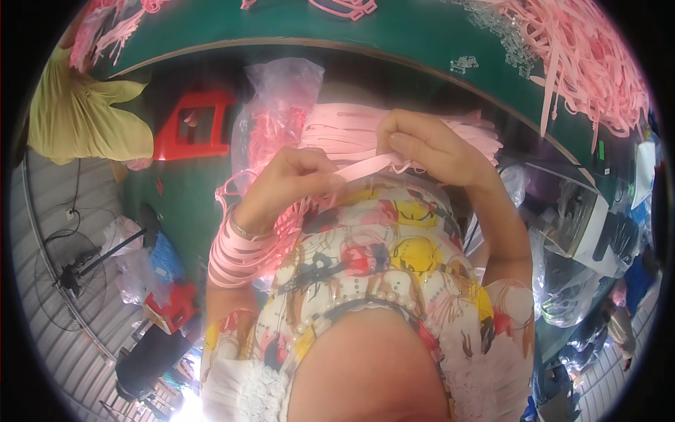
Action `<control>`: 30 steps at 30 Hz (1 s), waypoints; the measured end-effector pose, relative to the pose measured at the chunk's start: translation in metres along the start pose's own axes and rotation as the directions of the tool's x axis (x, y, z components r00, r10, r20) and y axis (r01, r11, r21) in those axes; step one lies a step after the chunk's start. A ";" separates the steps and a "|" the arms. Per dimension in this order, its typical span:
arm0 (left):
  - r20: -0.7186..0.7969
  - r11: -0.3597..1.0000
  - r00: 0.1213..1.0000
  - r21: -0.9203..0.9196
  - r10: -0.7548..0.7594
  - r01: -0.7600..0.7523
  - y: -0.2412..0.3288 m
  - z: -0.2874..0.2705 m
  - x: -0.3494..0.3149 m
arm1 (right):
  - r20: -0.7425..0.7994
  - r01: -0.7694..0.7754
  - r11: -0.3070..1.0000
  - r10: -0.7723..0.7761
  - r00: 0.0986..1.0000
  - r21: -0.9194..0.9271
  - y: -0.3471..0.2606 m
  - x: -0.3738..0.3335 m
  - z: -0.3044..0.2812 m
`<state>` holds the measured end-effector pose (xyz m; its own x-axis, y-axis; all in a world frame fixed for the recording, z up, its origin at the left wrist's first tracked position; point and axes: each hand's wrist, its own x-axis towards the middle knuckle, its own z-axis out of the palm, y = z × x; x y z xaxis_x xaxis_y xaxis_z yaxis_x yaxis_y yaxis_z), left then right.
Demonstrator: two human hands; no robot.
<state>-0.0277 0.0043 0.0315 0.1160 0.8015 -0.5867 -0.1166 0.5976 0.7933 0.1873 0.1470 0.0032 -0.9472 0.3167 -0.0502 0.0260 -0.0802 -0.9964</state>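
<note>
There, I saw it: left grip (299, 176) and right grip (432, 148) both pinched the pink strap (365, 167), its long axis slanting away rightward between them, neither nearer

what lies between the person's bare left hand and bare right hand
In the head view, a narrow, flat, pale pink strap spans the gap from the left hand to the right hand.

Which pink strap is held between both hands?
The strap spanning left hand to right hand; others lie bundled beyond the hands, loop around the left arm or heap on the green table.
</note>
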 end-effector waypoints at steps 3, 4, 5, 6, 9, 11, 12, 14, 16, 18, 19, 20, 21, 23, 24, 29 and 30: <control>-0.015 1.000 1.000 -0.005 -0.005 0.005 0.001 0.003 -0.001 | -0.008 0.003 0.999 -0.002 1.000 0.050 -0.001 -0.001 0.002; -0.019 1.000 1.000 -0.004 -0.005 0.005 0.002 0.004 -0.002 | -0.005 0.008 0.999 -0.008 1.000 0.046 -0.001 -0.001 0.002; -0.019 1.000 1.000 0.002 -0.015 0.015 0.001 0.003 -0.003 | -0.003 0.014 0.999 -0.014 1.000 0.041 0.001 -0.002 0.002; -0.014 1.000 1.000 0.004 -0.017 0.017 0.000 0.003 -0.002 | -0.002 0.016 1.000 -0.016 1.000 0.026 0.002 -0.002 0.000; -0.011 0.999 0.999 0.003 -0.035 0.035 0.000 0.006 -0.002 | -0.021 -0.060 0.997 0.061 0.998 0.051 0.003 -0.006 0.004; -0.004 0.999 0.999 0.017 -0.041 0.041 0.001 0.008 0.000 | -0.038 -0.028 0.999 0.029 0.999 0.034 0.007 -0.009 0.004; 0.000 0.998 0.999 0.031 -0.045 0.045 0.001 0.007 -0.001 | -0.044 -0.030 0.999 0.031 0.999 0.019 0.008 -0.010 0.005; 0.001 0.997 0.999 0.057 -0.051 0.050 -0.002 0.006 -0.001 | -0.053 -0.049 0.999 0.048 0.997 -0.013 0.008 -0.010 0.005; 0.013 0.999 0.999 0.033 -0.044 0.043 0.000 0.006 -0.003 | -0.073 -0.020 1.000 0.019 0.997 -0.014 0.012 -0.010 0.006; 0.017 0.999 0.999 -0.003 -0.040 0.040 0.000 0.005 -0.004 | -0.091 -0.014 1.000 0.013 0.996 -0.013 0.011 -0.009 0.007; 0.016 0.999 0.999 -0.026 -0.040 0.040 -0.001 0.005 -0.006 | -0.100 -0.022 1.000 0.021 0.995 -0.012 0.011 -0.009 0.008; 0.015 0.998 0.999 -0.049 -0.040 0.041 -0.002 0.004 -0.006 | -0.109 -0.031 0.999 0.029 0.994 -0.010 0.010 -0.009 0.009; 0.023 0.998 0.999 -0.063 -0.029 0.031 -0.003 0.004 -0.007 | -0.109 -0.026 0.999 0.023 0.994 -0.030 0.009 -0.008 0.010; 0.040 0.996 0.999 -0.089 -0.007 0.011 -0.005 0.003 -0.008 | -0.108 -0.016 0.997 0.008 0.994 -0.069 0.008 -0.007 0.011; 0.050 0.997 0.999 -0.082 0.005 -0.001 -0.006 0.003 -0.007 | -0.086 -0.051 0.994 0.043 0.995 -0.093 0.007 -0.008 0.011; 0.144 0.996 0.986 0.019 0.088 -0.092 -0.008 0.005 -0.001 | -0.146 0.203 0.751 -0.370 0.917 -0.628 0.004 -0.010 0.008; 0.146 0.995 0.986 0.030 0.086 -0.091 -0.009 0.005 0.000 | -0.251 0.146 0.740 -0.397 0.883 -0.656 0.000 -0.012 0.005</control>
<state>-0.0216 -0.0013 0.0256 0.2483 0.8377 -0.4864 -0.0974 0.5211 0.8479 0.1968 0.1388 0.0042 -0.7659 0.5490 0.3347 0.0903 0.6072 -0.7894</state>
